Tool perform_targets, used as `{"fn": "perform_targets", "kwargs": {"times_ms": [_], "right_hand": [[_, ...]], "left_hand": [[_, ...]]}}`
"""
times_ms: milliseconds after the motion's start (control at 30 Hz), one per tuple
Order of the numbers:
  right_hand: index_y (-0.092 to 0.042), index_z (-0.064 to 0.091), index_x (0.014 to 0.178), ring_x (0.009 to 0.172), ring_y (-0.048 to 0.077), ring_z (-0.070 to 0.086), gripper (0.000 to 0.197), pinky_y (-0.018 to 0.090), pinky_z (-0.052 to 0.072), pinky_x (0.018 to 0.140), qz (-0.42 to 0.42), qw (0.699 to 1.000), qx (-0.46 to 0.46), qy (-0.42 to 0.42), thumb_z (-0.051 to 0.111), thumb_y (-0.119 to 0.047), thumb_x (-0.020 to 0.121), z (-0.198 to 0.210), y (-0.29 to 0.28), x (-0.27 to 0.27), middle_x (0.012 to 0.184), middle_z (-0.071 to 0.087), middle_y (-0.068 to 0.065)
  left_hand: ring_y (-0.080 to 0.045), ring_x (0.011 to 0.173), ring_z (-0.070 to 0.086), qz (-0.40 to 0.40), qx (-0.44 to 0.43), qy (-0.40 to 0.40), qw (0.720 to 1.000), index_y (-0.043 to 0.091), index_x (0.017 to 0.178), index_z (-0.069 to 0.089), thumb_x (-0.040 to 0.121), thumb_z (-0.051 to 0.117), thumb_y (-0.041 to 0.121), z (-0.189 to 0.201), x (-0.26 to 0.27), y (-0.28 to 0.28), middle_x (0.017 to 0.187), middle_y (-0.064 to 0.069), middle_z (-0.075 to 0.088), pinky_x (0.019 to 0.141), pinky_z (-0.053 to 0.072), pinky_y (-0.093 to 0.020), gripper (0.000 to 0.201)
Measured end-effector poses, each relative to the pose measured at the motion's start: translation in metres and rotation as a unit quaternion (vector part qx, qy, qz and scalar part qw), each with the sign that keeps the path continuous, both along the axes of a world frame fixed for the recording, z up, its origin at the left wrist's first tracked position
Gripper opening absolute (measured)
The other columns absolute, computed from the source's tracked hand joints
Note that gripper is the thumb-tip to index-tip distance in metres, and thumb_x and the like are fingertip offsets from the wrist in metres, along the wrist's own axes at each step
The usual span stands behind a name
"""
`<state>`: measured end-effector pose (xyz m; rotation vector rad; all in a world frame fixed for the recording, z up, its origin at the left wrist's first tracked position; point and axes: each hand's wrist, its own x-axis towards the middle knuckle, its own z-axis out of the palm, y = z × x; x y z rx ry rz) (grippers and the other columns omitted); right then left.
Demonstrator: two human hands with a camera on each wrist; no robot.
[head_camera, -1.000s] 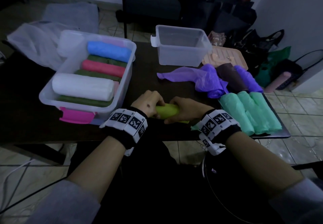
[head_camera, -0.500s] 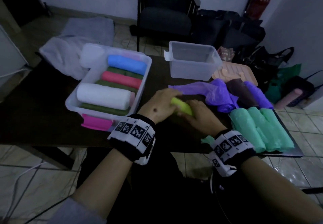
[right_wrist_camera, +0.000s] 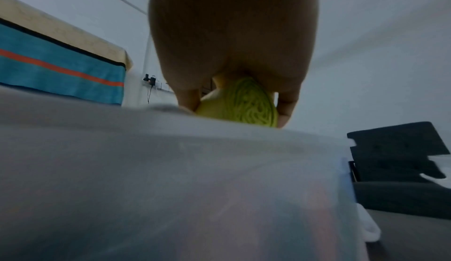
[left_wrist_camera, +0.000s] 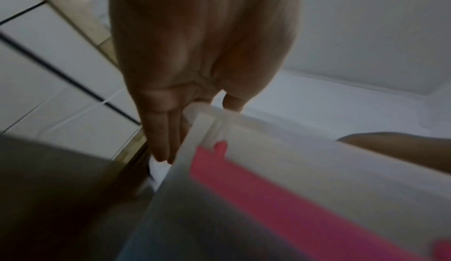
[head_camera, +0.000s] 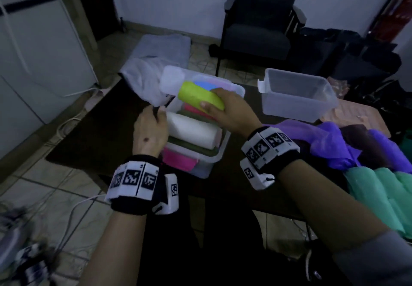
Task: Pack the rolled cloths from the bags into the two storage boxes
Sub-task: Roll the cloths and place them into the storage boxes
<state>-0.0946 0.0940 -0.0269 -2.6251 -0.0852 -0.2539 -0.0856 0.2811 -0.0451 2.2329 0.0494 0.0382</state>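
Observation:
My right hand (head_camera: 214,102) grips a yellow-green rolled cloth (head_camera: 196,95) by its near end and holds it over the left storage box (head_camera: 223,149). Its spiral end (right_wrist_camera: 244,105) shows between thumb and fingers of that hand (right_wrist_camera: 234,108) in the right wrist view. The box holds a white roll (head_camera: 191,131), a pink roll (head_camera: 192,108), a blue roll (head_camera: 201,83) and dark green ones. My left hand (head_camera: 156,116) clasps the box's left wall (left_wrist_camera: 292,149), fingers (left_wrist_camera: 165,139) straight down the outside and thumb at the rim. The second storage box (head_camera: 298,98) stands empty to the right.
Green bagged rolls (head_camera: 379,192), a purple bag (head_camera: 334,145) and a brown roll (head_camera: 367,143) lie at the table's right. A white plastic bag (head_camera: 145,78) lies behind the left box. A peach lid (head_camera: 356,116) and a dark chair (head_camera: 256,29) are beyond.
My right hand lifted the yellow-green roll from the table's front edge to above the left box. My left hand let go of the roll and moved to the box's left wall.

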Motion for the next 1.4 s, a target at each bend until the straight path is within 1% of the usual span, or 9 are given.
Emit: {"fn": "perform_targets", "kwargs": {"times_ms": [100, 267, 333, 533, 667, 833, 1033, 1200, 1400], "right_hand": [[-0.012, 0.047, 0.133, 0.120, 0.033, 0.047, 0.054, 0.043, 0.040, 0.098, 0.016, 0.992, -0.084, 0.091, 0.045, -0.049, 0.094, -0.009, 0.010, 0.016, 0.130, 0.054, 0.015], [-0.009, 0.057, 0.121, 0.118, 0.036, 0.048, 0.063, 0.040, 0.037, 0.096, -0.002, 0.989, -0.051, 0.138, 0.035, -0.060, 0.092, -0.014, 0.016, 0.026, 0.125, 0.054, 0.021], [-0.016, 0.051, 0.130, 0.123, 0.035, 0.045, 0.068, 0.042, 0.037, 0.102, 0.000, 0.986, -0.076, 0.151, 0.030, -0.067, 0.090, -0.010, 0.019, 0.026, 0.131, 0.050, 0.016], [-0.023, 0.022, 0.147, 0.135, 0.028, 0.032, 0.081, 0.047, 0.026, 0.108, 0.004, 0.978, -0.177, 0.106, 0.035, -0.071, 0.084, -0.017, 0.039, 0.005, 0.148, 0.033, 0.008], [-0.022, 0.018, 0.148, 0.133, 0.030, 0.033, 0.086, 0.047, 0.028, 0.104, -0.006, 0.975, -0.201, 0.092, 0.034, -0.074, 0.082, -0.027, 0.040, 0.002, 0.146, 0.033, 0.011], [-0.021, 0.017, 0.149, 0.132, 0.030, 0.035, 0.090, 0.047, 0.030, 0.103, -0.011, 0.975, -0.210, 0.075, 0.035, -0.076, 0.080, -0.032, 0.041, 0.003, 0.145, 0.035, 0.011], [-0.023, 0.023, 0.147, 0.129, 0.028, 0.039, 0.088, 0.045, 0.033, 0.102, -0.026, 0.984, -0.172, 0.030, 0.039, -0.076, 0.078, -0.040, 0.039, 0.003, 0.140, 0.042, 0.008], [-0.023, 0.026, 0.146, 0.131, 0.027, 0.035, 0.079, 0.042, 0.028, 0.106, -0.027, 0.992, -0.124, 0.011, 0.040, -0.070, 0.084, -0.038, 0.039, -0.001, 0.143, 0.039, 0.008], [-0.011, 0.036, 0.141, 0.132, 0.021, 0.029, 0.052, 0.027, 0.019, 0.109, -0.033, 0.987, 0.135, -0.076, 0.043, -0.038, 0.098, -0.027, 0.027, -0.013, 0.141, 0.039, 0.008]], "left_hand": [[-0.035, 0.123, 0.045, 0.002, -0.050, 0.052, 0.997, 0.004, 0.126, 0.052, 0.101, 0.027, 0.035, -0.015, -0.006, 0.006, 0.133, -0.022, 0.049, 0.099, 0.032, -0.033, 0.047], [-0.036, 0.117, 0.049, 0.059, -0.124, 0.064, 0.989, 0.003, 0.119, 0.058, 0.101, 0.027, 0.034, -0.015, -0.008, 0.000, 0.127, -0.022, 0.054, 0.098, 0.035, -0.034, 0.048], [-0.033, 0.116, 0.051, 0.081, -0.160, 0.080, 0.980, 0.004, 0.118, 0.061, 0.100, 0.033, 0.038, -0.012, -0.006, -0.002, 0.125, -0.019, 0.056, 0.097, 0.037, -0.034, 0.047], [-0.025, 0.108, 0.057, 0.114, -0.183, 0.082, 0.973, 0.014, 0.115, 0.065, 0.092, 0.049, 0.044, -0.011, -0.007, -0.007, 0.118, -0.010, 0.063, 0.082, 0.037, -0.021, 0.041], [-0.021, 0.099, 0.058, 0.121, -0.179, 0.072, 0.974, 0.015, 0.113, 0.067, 0.092, 0.050, 0.036, -0.012, -0.006, -0.007, 0.114, -0.009, 0.064, 0.080, 0.038, -0.021, 0.034], [-0.024, 0.108, 0.058, 0.122, -0.165, 0.068, 0.976, 0.015, 0.118, 0.064, 0.093, 0.051, 0.033, -0.011, -0.005, -0.007, 0.117, -0.010, 0.064, 0.082, 0.038, -0.021, 0.034], [-0.027, 0.109, 0.057, 0.124, -0.140, 0.049, 0.981, 0.012, 0.118, 0.063, 0.094, 0.049, 0.034, -0.010, -0.008, -0.013, 0.118, -0.012, 0.062, 0.081, 0.036, -0.022, 0.035], [-0.030, 0.112, 0.054, 0.130, -0.082, 0.026, 0.988, 0.017, 0.121, 0.058, 0.094, 0.045, 0.036, -0.013, -0.011, -0.018, 0.123, -0.009, 0.058, 0.088, 0.041, -0.033, 0.036], [-0.029, 0.141, 0.020, 0.109, -0.005, -0.132, 0.985, 0.008, 0.126, 0.053, 0.091, 0.050, 0.020, -0.013, -0.017, -0.028, 0.151, -0.014, 0.025, 0.115, 0.020, -0.039, 0.038]]}}
